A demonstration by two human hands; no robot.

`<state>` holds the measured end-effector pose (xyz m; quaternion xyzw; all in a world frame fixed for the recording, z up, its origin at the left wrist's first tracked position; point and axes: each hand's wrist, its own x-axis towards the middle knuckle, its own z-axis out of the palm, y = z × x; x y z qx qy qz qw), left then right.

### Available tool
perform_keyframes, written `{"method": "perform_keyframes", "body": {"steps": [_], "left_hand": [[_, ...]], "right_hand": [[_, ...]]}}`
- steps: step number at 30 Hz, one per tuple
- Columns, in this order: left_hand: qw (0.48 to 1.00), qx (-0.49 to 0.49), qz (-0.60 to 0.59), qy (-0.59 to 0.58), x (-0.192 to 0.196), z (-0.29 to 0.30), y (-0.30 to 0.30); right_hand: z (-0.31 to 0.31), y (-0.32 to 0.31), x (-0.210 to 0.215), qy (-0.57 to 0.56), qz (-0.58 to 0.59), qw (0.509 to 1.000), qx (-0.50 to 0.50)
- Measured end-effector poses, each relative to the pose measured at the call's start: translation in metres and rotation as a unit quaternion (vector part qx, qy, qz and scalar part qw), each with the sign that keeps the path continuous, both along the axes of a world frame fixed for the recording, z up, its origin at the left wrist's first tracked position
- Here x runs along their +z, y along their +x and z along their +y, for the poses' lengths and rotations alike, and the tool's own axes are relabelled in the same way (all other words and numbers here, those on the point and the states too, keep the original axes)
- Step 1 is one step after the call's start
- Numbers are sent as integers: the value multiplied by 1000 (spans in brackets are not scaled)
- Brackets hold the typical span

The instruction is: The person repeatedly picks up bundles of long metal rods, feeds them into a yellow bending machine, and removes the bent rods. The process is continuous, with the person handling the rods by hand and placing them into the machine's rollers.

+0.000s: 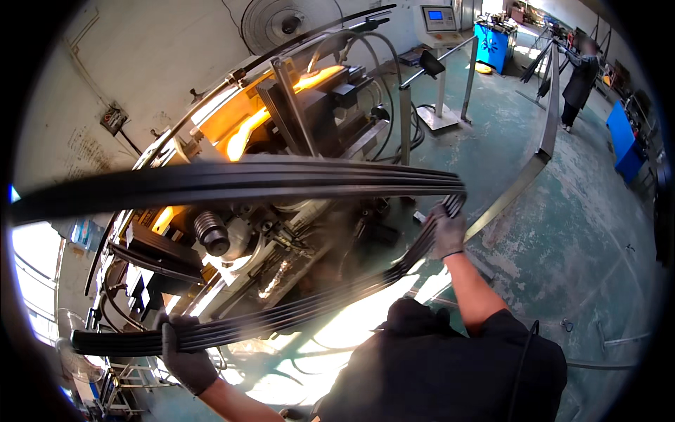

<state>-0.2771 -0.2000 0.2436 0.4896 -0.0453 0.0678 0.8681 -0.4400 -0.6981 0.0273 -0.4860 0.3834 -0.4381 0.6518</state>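
Both my hands grip a bundle of long, black, narrow strips [281, 309] lying side by side. My left hand [188, 355], in a dark grey glove, is closed round the bundle near its left end. In the same kind of glove, my right hand [448, 231] is closed round the strips at the far right, where they turn sharply. From that turn an upper run of black strips [281, 181] reaches left across the view; whether it is continuous with the lower run I cannot tell. Behind the strips stands a machine [295, 133] with a yellow panel and dark metal blocks.
A metal rail [520, 183] runs along the right, over the worn green floor [562, 232]. Beyond are a control panel [441, 19] on a stand, a blue machine [492, 46] and another person [581, 77]. A round fan [290, 24] is against the wall.
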Motion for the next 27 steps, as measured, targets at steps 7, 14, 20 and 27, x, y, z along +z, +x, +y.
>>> {"method": "perform_keyframes", "body": {"steps": [7, 14, 20, 27], "left_hand": [[933, -218, 269, -96, -257, -110, -85], [877, -284, 387, 19, -340, -263, -189], [862, -250, 441, -18, -345, -283, -216], [898, 116, 422, 54, -295, -147, -255]], "right_hand": [[-187, -176, 75, -251, 295, 902, -192], [-376, -248, 95, -370, 503, 757, -191], [-624, -349, 2, -583, 544, 561, -221], [-440, -222, -49, -597, 479, 616, -186]]}}
